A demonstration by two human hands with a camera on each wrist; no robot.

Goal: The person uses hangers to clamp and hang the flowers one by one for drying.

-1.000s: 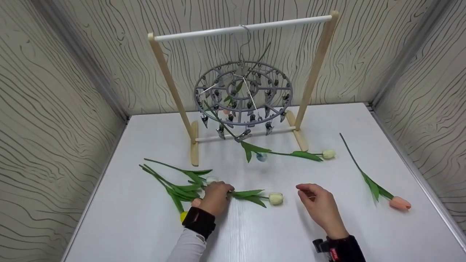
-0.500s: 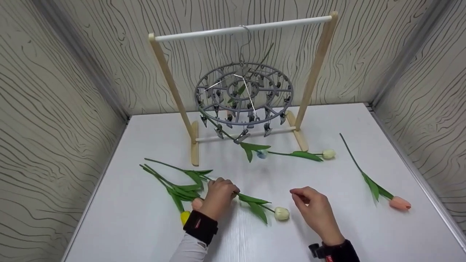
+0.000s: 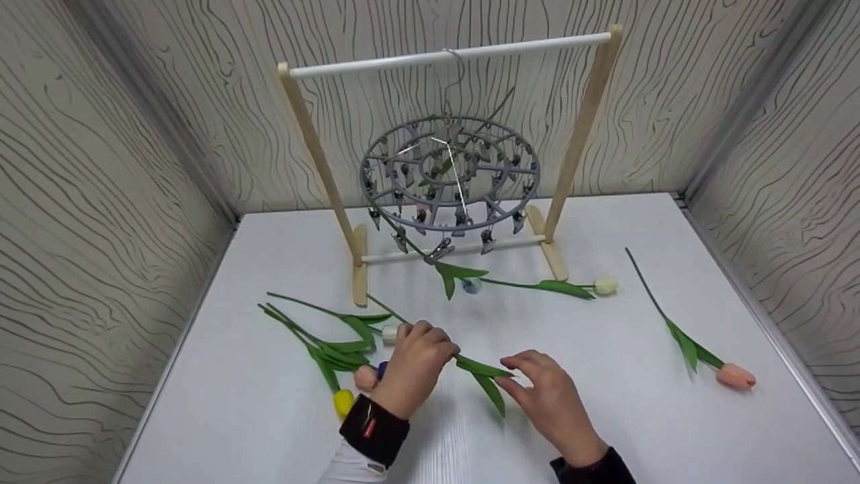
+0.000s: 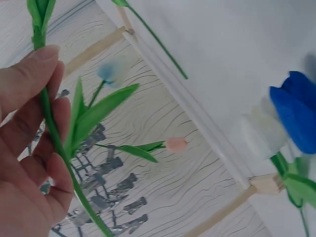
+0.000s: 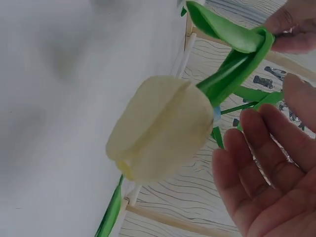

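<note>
My left hand (image 3: 418, 366) pinches the green stem of a white artificial tulip (image 5: 160, 128) between thumb and fingers, above the table. The stem's bare end points back and left. In the head view its leaves (image 3: 478, 370) reach toward my right hand (image 3: 551, 407), which hides the bloom. In the right wrist view, that hand's fingers are loosely bent beside the bloom, with a gap between. Left of my left hand lie a yellow tulip (image 3: 343, 403), a pink tulip (image 3: 365, 378), a partly covered blue tulip (image 4: 296, 113) and a pale tulip (image 3: 390, 334).
A round grey clip hanger (image 3: 443, 227) hangs from a white rod (image 3: 376, 64) on a wooden stand (image 3: 583, 134). A blue-tinged tulip (image 3: 471, 286) hangs upside down from a front clip. Another white tulip (image 3: 606, 286) and a pink tulip (image 3: 736, 376) lie to the right.
My left hand has lifted the white tulip and moved it slightly right. My right hand has come left to its bloom. The clip hanger has turned a little.
</note>
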